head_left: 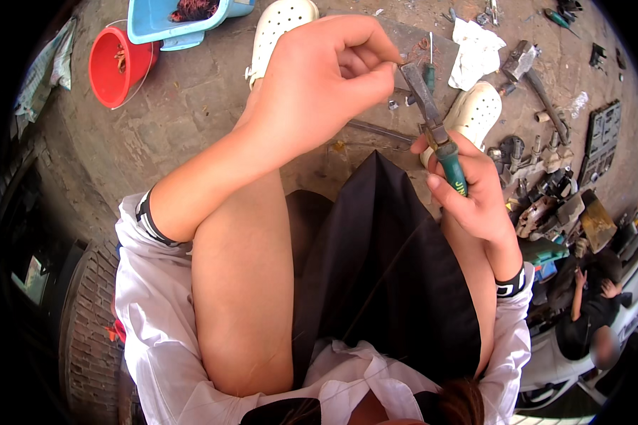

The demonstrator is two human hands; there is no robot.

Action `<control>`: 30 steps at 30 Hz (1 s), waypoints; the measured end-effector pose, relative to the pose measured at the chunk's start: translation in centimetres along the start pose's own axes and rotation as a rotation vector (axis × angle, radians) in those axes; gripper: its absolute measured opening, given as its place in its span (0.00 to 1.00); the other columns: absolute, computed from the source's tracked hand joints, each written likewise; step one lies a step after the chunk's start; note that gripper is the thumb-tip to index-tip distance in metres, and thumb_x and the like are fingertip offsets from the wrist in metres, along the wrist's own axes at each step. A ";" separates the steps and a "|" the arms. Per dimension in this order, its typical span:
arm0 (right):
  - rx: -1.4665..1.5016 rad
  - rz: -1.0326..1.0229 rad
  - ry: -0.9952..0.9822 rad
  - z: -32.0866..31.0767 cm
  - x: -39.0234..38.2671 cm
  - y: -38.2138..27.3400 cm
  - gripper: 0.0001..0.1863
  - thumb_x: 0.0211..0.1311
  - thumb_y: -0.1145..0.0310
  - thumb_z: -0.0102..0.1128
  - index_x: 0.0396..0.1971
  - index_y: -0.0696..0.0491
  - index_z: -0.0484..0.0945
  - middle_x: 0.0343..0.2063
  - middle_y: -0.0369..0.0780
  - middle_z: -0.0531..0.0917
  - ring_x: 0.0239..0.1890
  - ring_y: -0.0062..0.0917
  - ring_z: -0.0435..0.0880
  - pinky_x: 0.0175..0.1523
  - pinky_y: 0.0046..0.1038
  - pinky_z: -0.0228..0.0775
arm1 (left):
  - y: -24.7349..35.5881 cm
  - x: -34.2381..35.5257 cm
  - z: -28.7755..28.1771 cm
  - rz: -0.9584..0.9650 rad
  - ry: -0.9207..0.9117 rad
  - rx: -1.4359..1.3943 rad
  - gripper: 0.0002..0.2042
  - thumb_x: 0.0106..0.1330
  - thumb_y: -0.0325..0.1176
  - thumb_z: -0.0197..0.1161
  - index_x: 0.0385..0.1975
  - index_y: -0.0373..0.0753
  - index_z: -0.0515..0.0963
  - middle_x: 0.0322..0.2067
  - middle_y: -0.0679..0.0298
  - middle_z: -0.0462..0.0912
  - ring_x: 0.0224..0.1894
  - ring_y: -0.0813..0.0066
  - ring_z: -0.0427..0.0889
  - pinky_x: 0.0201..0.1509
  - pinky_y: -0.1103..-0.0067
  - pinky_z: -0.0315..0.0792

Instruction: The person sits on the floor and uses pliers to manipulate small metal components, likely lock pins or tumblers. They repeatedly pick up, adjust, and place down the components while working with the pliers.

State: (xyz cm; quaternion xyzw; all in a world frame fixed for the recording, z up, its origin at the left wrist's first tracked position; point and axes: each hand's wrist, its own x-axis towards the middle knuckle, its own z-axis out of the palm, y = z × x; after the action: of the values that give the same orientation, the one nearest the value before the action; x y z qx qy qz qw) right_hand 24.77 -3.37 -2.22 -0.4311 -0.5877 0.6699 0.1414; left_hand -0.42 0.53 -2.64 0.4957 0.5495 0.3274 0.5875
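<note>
My right hand (475,195) grips the green handles of a pair of pliers (432,124), which point up and to the left. The jaws of the pliers meet the fingertips of my left hand (326,78). That hand is closed in a pinch on something very small at the jaw tip; I cannot make out what it is. A thin wire runs from the hands down across my dark skirt. Both hands are raised above my knees, and my feet in white perforated clogs (280,25) rest on the paved ground below.
A red bucket (117,64) and a blue tub (170,18) stand at the upper left. A screwdriver (429,67), a white rag (475,53), a hammer (535,78) and several metal parts lie on the ground to the right. Another person sits at the lower right edge.
</note>
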 end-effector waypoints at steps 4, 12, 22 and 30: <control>-0.064 -0.032 -0.004 -0.2 0.1 0.0 0.08 0.55 0.75 0.61 0.21 0.61 0.75 0.42 0.45 0.82 0.31 0.23 0.80 0.36 0.24 0.72 | -0.8 -0.1 0.2 -0.129 -0.018 -0.214 0.04 0.62 0.25 0.62 0.34 0.33 0.79 0.25 0.65 0.84 0.29 0.83 0.84 0.34 0.86 0.76; 0.275 -0.001 -0.098 -0.1 -0.1 0.3 0.06 0.57 0.76 0.61 0.24 0.61 0.75 0.45 0.47 0.79 0.30 0.19 0.78 0.34 0.21 0.71 | -1.4 0.1 0.7 0.024 0.057 -0.019 0.04 0.60 0.24 0.63 0.34 0.34 0.81 0.26 0.66 0.83 0.30 0.83 0.82 0.36 0.85 0.76; -0.204 -0.055 -0.016 -0.3 -0.1 0.2 0.07 0.53 0.76 0.62 0.23 0.62 0.73 0.45 0.47 0.78 0.33 0.36 0.78 0.39 0.30 0.72 | -0.7 0.0 0.3 -0.011 -0.001 0.056 0.04 0.61 0.24 0.63 0.33 0.32 0.81 0.26 0.67 0.83 0.29 0.84 0.83 0.33 0.87 0.75; -0.624 -0.129 0.161 -0.3 -0.2 0.6 0.11 0.51 0.73 0.66 0.25 0.63 0.73 0.44 0.51 0.75 0.39 0.46 0.78 0.46 0.34 0.72 | -0.5 0.4 -0.2 -0.307 -0.081 -0.269 0.04 0.61 0.25 0.63 0.33 0.32 0.80 0.24 0.68 0.81 0.25 0.85 0.81 0.32 0.87 0.75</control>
State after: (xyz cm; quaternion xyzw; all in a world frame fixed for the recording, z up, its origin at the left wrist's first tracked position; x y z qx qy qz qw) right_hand 25.29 -3.46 -2.63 -0.4672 -0.7776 0.4109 0.0906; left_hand -0.64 0.83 -3.24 0.3361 0.5458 0.2842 0.7130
